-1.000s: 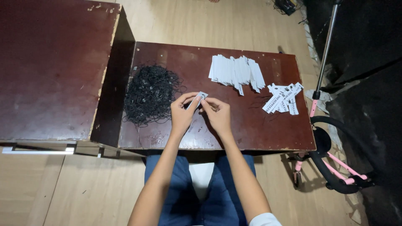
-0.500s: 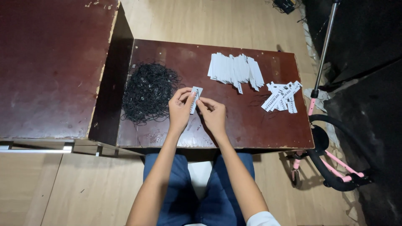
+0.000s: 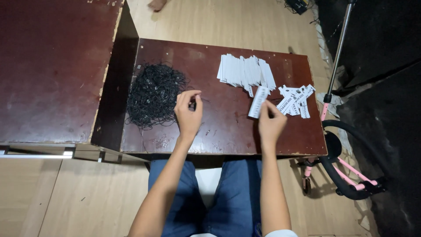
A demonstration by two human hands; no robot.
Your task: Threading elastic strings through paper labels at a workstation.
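On the low table (image 3: 219,140) before me, the cords (image 3: 153,94) lie left, the tag stack (image 3: 245,71) behind, loose tags (image 3: 296,100) right.

A bare foot (image 3: 156,4) is cut off by the top edge. Print on the white paper tags (image 3: 295,100) is too small to tell. Whether the left hand (image 3: 188,112) pinches a string is unclear.

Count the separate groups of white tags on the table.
2: a fanned stack at the table's far middle, and a loose pile near its right edge. One more tag is in the right hand.
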